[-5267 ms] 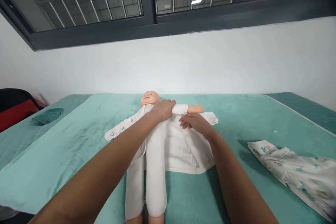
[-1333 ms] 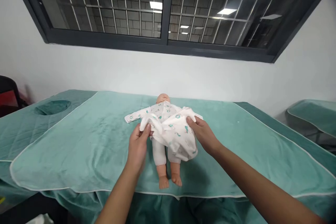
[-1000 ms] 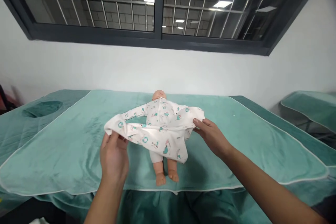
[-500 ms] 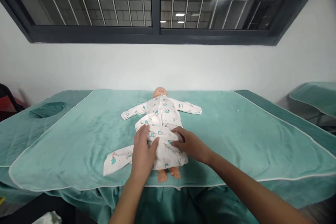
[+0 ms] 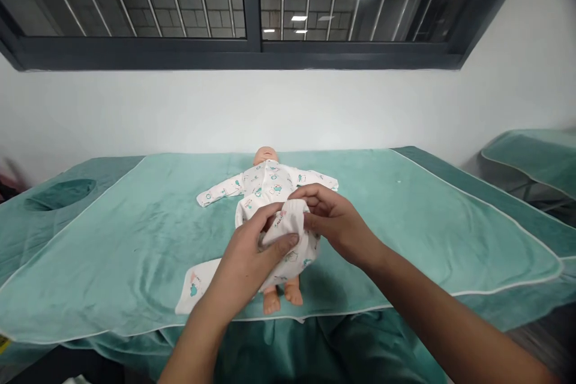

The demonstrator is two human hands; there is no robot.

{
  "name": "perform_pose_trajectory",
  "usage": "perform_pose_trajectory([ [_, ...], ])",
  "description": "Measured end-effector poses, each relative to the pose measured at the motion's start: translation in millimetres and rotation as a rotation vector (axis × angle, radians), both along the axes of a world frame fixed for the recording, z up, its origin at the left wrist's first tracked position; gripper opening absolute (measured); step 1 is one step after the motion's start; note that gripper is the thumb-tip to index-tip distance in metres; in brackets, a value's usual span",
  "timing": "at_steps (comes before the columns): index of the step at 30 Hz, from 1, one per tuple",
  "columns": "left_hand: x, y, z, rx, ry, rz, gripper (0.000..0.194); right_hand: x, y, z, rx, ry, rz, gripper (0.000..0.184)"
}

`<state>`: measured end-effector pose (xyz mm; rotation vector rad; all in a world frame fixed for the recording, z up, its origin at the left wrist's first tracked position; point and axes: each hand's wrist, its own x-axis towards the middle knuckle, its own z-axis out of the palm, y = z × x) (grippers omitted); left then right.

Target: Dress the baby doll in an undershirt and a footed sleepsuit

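Observation:
A baby doll (image 5: 265,156) lies on its back in a white printed long-sleeved top (image 5: 272,179), arms spread out to both sides. Over its legs I hold up a white garment with the same print, seemingly baby trousers (image 5: 294,255). My left hand (image 5: 252,258) grips their gathered cloth at the left, thumb on the front. My right hand (image 5: 337,225) pinches the upper right edge, which looks like a waistband. One long flat piece of printed cloth (image 5: 197,288) stretches out to the left, partly behind my left wrist. Below the cloth the doll's bare feet (image 5: 282,297) show.
A light green blanket (image 5: 405,234) with white piping covers the bed. At the left is a padded cover with a round hole (image 5: 60,194). Behind stand a white wall (image 5: 225,111) and a barred window (image 5: 261,54). Another green-covered surface (image 5: 535,159) is at the right.
Both hands were resting on the cloth over the doll's legs, fingers apart. Now they have lifted and bunched it, closing on its upper edge. The view has shifted slightly.

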<state>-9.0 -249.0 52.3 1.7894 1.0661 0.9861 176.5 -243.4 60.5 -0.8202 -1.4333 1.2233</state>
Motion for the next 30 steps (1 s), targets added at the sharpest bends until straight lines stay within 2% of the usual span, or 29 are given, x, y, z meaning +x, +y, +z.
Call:
perform_pose_trajectory([
  [2, -1, 2, 13.0, -0.008, -0.054, 0.047, 0.033, -5, 3, 5.8, -0.053, 0.038, 0.009, 0.017],
  [5, -6, 11, 21.8, 0.025, -0.219, 0.270, 0.020, -7, 5, 8.9, -0.114, 0.011, 0.027, 0.024],
  [7, -9, 17, 22.4, 0.081, -0.373, 0.413, 0.018, -7, 4, 8.5, -0.126, -0.144, 0.147, 0.028],
  [8, -10, 19, 21.8, 0.099, -0.458, 0.441, 0.018, -6, 3, 7.9, -0.123, -0.252, 0.238, 0.027],
  [10, -12, 21, 19.2, 0.059, -0.647, 0.396, 0.018, -3, 2, 7.0, -0.102, -0.421, 0.363, 0.025],
  [11, -13, 21, 17.2, -0.007, -0.735, 0.332, 0.019, -2, 3, 7.0, -0.086, -0.444, 0.358, 0.027],
  [14, -18, 18, 9.5, -0.316, -0.870, 0.116, 0.024, 3, 9, 10.0, -0.038, -0.257, 0.118, 0.031],
  [15, -19, 16, 6.8, -0.414, -0.858, 0.052, 0.029, 3, 12, 11.5, -0.036, -0.159, 0.046, 0.030],
  [17, -21, 12, 2.4, -0.554, -0.728, -0.087, 0.037, 3, 16, 13.7, -0.058, 0.011, -0.011, 0.028],
  [20, -20, 6, -0.4, -0.593, -0.398, -0.281, 0.041, -1, 19, 11.0, -0.106, 0.124, 0.033, 0.029],
  [22, -17, 5, -0.2, -0.576, -0.355, -0.256, 0.036, -2, 19, 5.1, -0.129, 0.122, 0.061, 0.031],
  [24, -15, 7, 0.9, -0.513, -0.528, -0.073, 0.030, 0, 18, -1.4, -0.130, 0.046, 0.132, 0.035],
  [26, -13, 12, 2.2, -0.430, -0.744, 0.099, 0.026, 4, 16, -5.3, -0.133, -0.169, 0.333, 0.037],
  [28, -11, 16, 2.8, -0.440, -0.883, 0.097, 0.018, 8, 15, -5.0, -0.155, -0.428, 0.549, 0.036],
  [30, -9, 17, 1.7, -0.538, -0.929, 0.000, 0.013, 9, 14, -1.8, -0.164, -0.523, 0.602, 0.032],
])
